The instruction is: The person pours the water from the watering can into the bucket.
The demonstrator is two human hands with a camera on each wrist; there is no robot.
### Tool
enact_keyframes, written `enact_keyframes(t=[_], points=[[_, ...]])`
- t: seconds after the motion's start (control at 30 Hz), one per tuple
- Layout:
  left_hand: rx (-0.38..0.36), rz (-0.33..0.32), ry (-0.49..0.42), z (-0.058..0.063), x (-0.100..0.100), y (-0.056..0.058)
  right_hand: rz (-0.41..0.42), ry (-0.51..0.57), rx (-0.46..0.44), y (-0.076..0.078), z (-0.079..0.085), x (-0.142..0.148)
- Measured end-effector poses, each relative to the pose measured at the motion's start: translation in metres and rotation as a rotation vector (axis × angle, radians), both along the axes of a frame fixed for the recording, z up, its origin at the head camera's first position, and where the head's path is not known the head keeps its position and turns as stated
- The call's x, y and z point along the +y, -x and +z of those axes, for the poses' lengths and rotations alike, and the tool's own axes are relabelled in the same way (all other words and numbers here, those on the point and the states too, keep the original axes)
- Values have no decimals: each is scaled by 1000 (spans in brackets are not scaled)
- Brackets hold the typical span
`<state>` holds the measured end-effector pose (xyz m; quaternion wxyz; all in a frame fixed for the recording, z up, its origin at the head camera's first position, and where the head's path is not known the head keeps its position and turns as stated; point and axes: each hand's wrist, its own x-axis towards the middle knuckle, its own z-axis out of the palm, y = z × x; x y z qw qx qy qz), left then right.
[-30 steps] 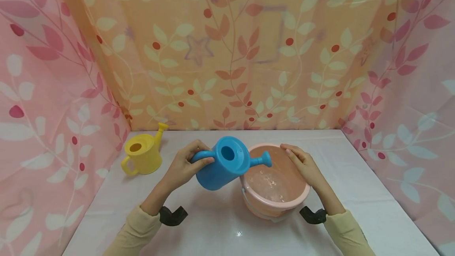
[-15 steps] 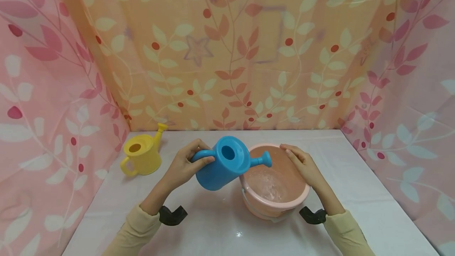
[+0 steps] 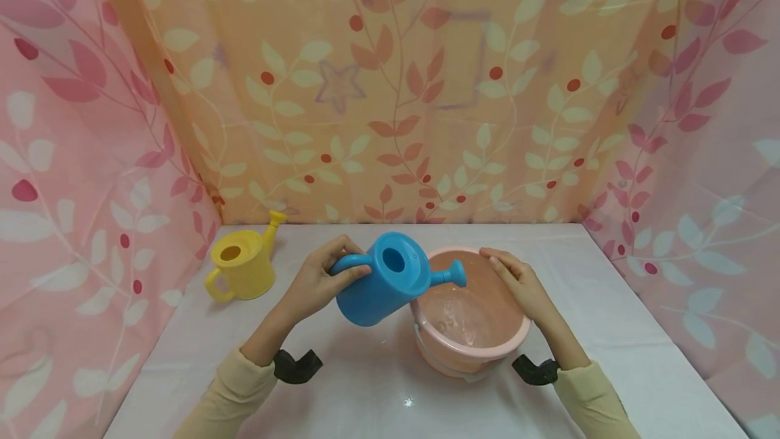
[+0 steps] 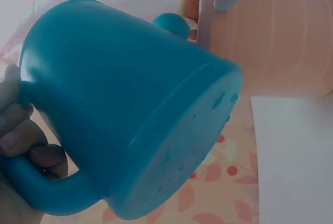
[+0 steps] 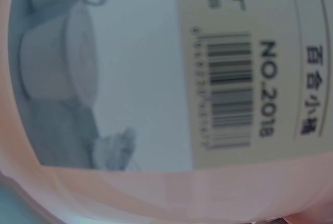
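Observation:
My left hand [image 3: 319, 280] grips the handle of a blue watering can [image 3: 380, 286], holding it tilted above the table. Its spout reaches over the left rim of a pink bucket [image 3: 470, 351], with the sprinkler head above the bucket's inside. Rippled water [image 3: 460, 317] covers the bucket's bottom. In the left wrist view, droplets cling to the underside of the can [image 4: 114, 78]. My right hand [image 3: 518, 283] holds the bucket's right rim, thumb on the inner side. Close up, the right wrist view shows the bucket's outer wall with a printed label [image 5: 229, 89].
A yellow watering can [image 3: 246, 273] stands at the back left of the white-covered table [image 3: 359, 385]. Patterned curtains [image 3: 396, 120] enclose the back and both sides. The bucket's pale handle [image 3: 472, 377] hangs down along its outside.
The ripples in the bucket have become fainter and shifted a little to the left. Both hands and the blue watering can stay almost in place.

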<state>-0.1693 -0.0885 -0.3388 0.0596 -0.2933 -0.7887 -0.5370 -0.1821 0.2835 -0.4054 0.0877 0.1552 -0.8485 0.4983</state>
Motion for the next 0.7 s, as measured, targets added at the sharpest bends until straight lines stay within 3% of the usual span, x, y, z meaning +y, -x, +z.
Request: enact_keyframes(t=[0.7], points=[[-32,7,31,5,2,2,0,0,-12,-1,1,0]])
